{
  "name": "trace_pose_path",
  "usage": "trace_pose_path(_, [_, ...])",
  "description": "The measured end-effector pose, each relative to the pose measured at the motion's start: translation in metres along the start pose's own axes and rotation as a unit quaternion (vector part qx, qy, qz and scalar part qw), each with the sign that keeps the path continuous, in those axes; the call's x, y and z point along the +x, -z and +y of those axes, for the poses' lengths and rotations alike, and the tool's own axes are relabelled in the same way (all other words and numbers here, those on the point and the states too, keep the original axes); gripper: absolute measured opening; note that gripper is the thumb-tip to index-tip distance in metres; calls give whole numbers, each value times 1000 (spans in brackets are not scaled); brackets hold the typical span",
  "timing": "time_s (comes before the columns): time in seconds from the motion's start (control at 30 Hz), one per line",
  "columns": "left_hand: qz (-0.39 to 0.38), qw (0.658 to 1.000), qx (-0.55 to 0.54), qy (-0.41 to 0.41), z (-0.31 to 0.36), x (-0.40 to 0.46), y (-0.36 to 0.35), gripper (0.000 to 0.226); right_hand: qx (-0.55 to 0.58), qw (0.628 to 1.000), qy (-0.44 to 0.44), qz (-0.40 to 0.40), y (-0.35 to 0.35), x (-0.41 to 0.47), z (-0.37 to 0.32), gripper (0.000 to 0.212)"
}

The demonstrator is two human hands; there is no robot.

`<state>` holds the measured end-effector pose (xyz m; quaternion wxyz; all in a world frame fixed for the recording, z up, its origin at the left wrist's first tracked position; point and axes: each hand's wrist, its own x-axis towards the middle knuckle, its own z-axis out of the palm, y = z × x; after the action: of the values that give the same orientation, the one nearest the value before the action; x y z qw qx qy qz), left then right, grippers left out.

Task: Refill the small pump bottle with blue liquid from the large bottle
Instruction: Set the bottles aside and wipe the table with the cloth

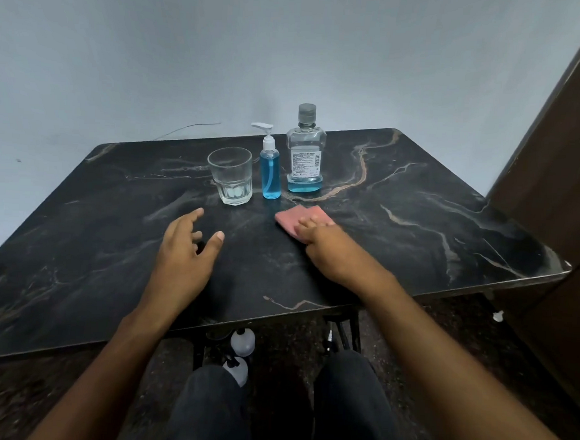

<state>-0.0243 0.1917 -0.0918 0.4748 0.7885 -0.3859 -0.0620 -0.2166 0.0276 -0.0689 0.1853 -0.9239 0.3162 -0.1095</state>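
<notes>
The small pump bottle (271, 170) stands upright at the middle of the table, full of blue liquid almost to its neck, with its white pump screwed on. Right beside it stands the large clear bottle (305, 154), capped in grey, with only a shallow layer of blue liquid at its bottom. My left hand (186, 248) hovers over the table in front of the bottles, fingers spread and holding nothing. My right hand (317, 241) rests on a pink cloth (297, 218) lying flat just before the bottles, fingers pressed on its near part.
An empty clear glass (230, 175) stands left of the pump bottle. The dark marble-patterned table (414, 225) meets a grey wall behind and a brown wooden panel (557, 165) at right. Two whitish bottles (241, 344) sit on the floor under the table near my knees.
</notes>
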Motion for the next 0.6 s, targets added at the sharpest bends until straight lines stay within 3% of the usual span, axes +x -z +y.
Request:
trace_pose_path(0.13, [11, 999, 23, -27, 10, 3, -3, 52, 46, 989, 139, -29, -35, -9, -60, 77])
trace_pose_path(0.23, [12, 999, 36, -30, 5, 3, 6, 46, 46, 973, 203, -98, -32, -30, -52, 70])
trace_pose_path(0.43, [4, 999, 45, -7, -3, -2, 20, 47, 19, 995, 81, -57, 8, -22, 22, 61])
trace_pose_path(0.53, [7, 998, 60, -14, 2, -4, 18, 46, 17, 999, 25, -16, -2, 13, 6, 58])
trace_pose_path(0.6, [11, 998, 56, -19, 8, -3, 19, 43, 32, 998, 51, -12, -19, 28, -26, 56])
